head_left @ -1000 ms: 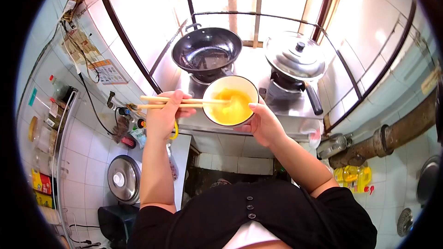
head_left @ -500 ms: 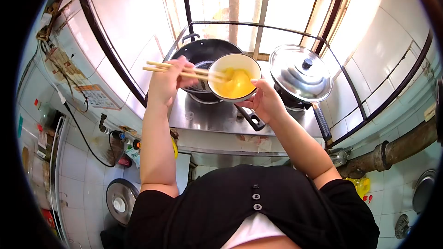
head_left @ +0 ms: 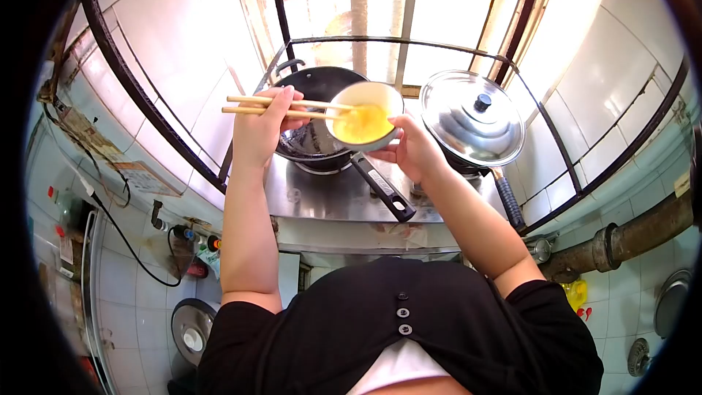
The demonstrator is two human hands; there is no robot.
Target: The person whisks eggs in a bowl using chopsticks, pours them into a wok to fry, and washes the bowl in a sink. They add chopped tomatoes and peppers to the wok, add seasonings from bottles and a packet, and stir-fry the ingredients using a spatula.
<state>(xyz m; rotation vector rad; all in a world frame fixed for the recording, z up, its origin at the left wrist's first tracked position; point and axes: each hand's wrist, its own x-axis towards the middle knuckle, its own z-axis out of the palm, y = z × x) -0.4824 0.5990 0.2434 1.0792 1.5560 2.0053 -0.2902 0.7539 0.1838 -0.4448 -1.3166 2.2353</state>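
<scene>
A pair of wooden chopsticks (head_left: 252, 105) is gripped in my left hand (head_left: 272, 118), which is closed around them. Their tips reach into the yellow beaten egg (head_left: 363, 126) inside a white bowl (head_left: 381, 93). My right hand (head_left: 409, 148) is closed on the bowl's right side, thumb at the rim and fingers below, and the bowl tilts to the left. Just beneath the bowl and my left hand sits a black wok (head_left: 322, 73) on the stove; the bowl hides part of it. The wok's black handle (head_left: 384, 189) points toward me.
On the right burner stands a pan covered by a shiny metal lid (head_left: 468, 121), its dark handle (head_left: 509, 201) pointing toward me. The steel stove top (head_left: 307, 197) lies under both pans. A black metal rail (head_left: 409, 40) curves behind them, before the window.
The bowl has shifted slightly left and tilted more to the left. The chopsticks, blurred by motion before, now show sharply with their tips in the egg. More of the wok's handle shows.
</scene>
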